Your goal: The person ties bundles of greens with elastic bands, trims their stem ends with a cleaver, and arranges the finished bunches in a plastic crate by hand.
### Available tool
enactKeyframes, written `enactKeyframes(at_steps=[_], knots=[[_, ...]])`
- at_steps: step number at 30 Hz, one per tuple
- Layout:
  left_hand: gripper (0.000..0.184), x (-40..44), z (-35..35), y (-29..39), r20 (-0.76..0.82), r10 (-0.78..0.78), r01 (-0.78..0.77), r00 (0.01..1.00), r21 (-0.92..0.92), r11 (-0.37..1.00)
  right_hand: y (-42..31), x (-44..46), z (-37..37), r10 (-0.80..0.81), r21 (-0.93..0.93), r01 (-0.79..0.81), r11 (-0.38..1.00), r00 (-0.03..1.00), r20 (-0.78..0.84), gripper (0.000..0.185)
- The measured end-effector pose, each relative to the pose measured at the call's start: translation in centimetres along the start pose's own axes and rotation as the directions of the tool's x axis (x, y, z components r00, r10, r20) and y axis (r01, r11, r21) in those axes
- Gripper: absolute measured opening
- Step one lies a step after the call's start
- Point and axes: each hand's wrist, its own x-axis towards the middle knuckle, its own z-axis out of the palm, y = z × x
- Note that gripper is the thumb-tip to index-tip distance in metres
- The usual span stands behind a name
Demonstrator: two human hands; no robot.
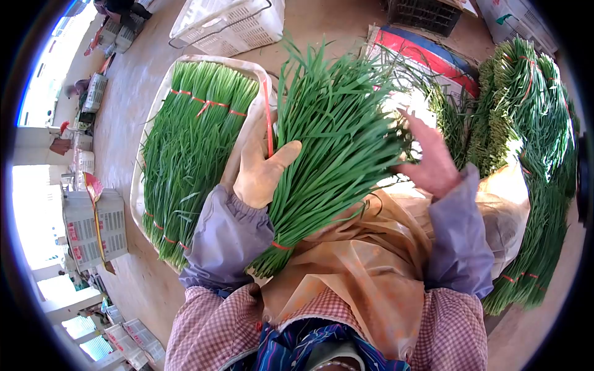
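A large loose-leaved bunch of green Chinese chives [334, 133] lies slanted across my apron, with a red tie [280, 246] around its stem end. My left hand [263, 172], in a tan glove, grips the bunch from its left side; the thumb lies on top and the other fingers are hidden. A red strip [268, 114] rises beside that hand. My right hand [432, 154] is open with fingers apart, at the right edge of the leaves and slightly blurred; I cannot tell whether it touches them.
On the left, a white crate [137, 185] holds several tied chive bundles [192, 148]. More tied bundles [532, 117] are piled at the right. Loose chives [455, 120] lie behind my right hand. A white basket [238, 28] and a dark crate [424, 15] stand at the back.
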Motion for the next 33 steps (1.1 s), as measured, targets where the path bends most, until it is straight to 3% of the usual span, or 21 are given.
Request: enactKeyframes(at_steps=[1, 2, 3, 5, 7, 9, 12, 16, 21, 26, 28, 30, 32, 33], knots=[[0.069, 0.0, 0.1, -0.1, -0.001, 0.036, -0.036, 0.999, 0.016, 0.999, -0.9, -0.3, -1.2, -0.129, -0.115, 0.102, 0.988, 0.959, -0.251, 0.084], [0.068, 0.1, 0.3, 0.0, -0.003, 0.065, -0.065, 0.998, 0.030, 0.997, -1.9, -0.2, -2.0, -0.226, -0.306, 0.090, 0.948, 0.865, -0.448, 0.073], [0.068, -0.1, 0.7, 0.5, -0.030, 0.029, -0.027, 0.999, 0.070, 0.997, -3.6, -0.1, -3.3, -0.327, -0.330, 0.162, 0.930, 0.773, -0.544, 0.062], [0.068, -0.3, 1.5, 1.6, -0.080, -0.039, 0.051, 0.996, 0.151, 0.987, -6.4, -0.7, -2.3, -0.363, -0.026, 0.429, 0.903, 0.729, -0.581, 0.049], [0.070, -0.3, 1.4, 1.2, -0.092, -0.101, 0.112, 0.991, 0.129, 0.985, -8.0, 0.5, 1.1, -0.601, -0.018, 0.671, 0.741, 0.651, -0.464, 0.032], [0.070, -0.4, 1.4, 1.3, -0.078, -0.108, 0.117, 0.991, 0.118, 0.986, -8.0, 1.2, 4.3, -0.545, 0.006, 0.587, 0.810, 0.755, -0.364, 0.018], [0.067, -0.4, 0.9, 0.1, -0.117, 0.029, -0.020, 0.993, 0.081, 0.997, -6.8, 0.8, 6.9, -0.386, 0.118, 0.449, 0.886, 0.854, -0.350, 0.017], [0.066, -0.4, 0.7, -0.2, -0.097, -0.030, 0.031, 0.995, 0.015, 0.999, -6.2, 0.6, 7.1, -0.315, 0.262, 0.366, 0.893, 0.924, -0.218, 0.013], [0.065, -0.6, 0.9, 0.6, -0.090, -0.116, 0.122, 0.989, 0.069, 0.990, -7.2, 1.4, 6.6, -0.369, 0.176, 0.389, 0.904, 0.919, -0.139, 0.012], [0.066, -0.7, 0.7, 0.5, -0.061, -0.018, 0.031, 0.998, 0.225, 0.974, -7.4, 1.7, 7.5, -0.487, -0.049, 0.485, 0.873, 0.865, -0.123, 0.013], [0.069, -0.7, 0.7, 0.3, -0.051, -0.025, 0.036, 0.998, 0.218, 0.975, -7.7, 1.4, 7.9, -0.359, 0.052, 0.380, 0.923, 0.904, -0.234, 0.013], [0.071, -0.7, 0.7, 0.5, -0.027, 0.025, -0.012, 0.999, 0.384, 0.923, -7.1, 1.3, 8.4, -0.210, 0.223, 0.279, 0.934, 0.934, -0.289, 0.014], [0.078, -1.4, 1.7, 1.6, -0.038, 0.005, 0.005, 0.999, 0.274, 0.962, -6.3, 1.1, 7.8, -0.324, 0.183, 0.393, 0.901, 0.891, -0.317, 0.023], [0.080, -1.8, 1.7, 2.3, -0.041, 0.132, -0.106, 0.990, 0.383, 0.918, -6.1, 1.1, 7.5, -0.380, 0.161, 0.448, 0.879, 0.865, -0.329, 0.028]])
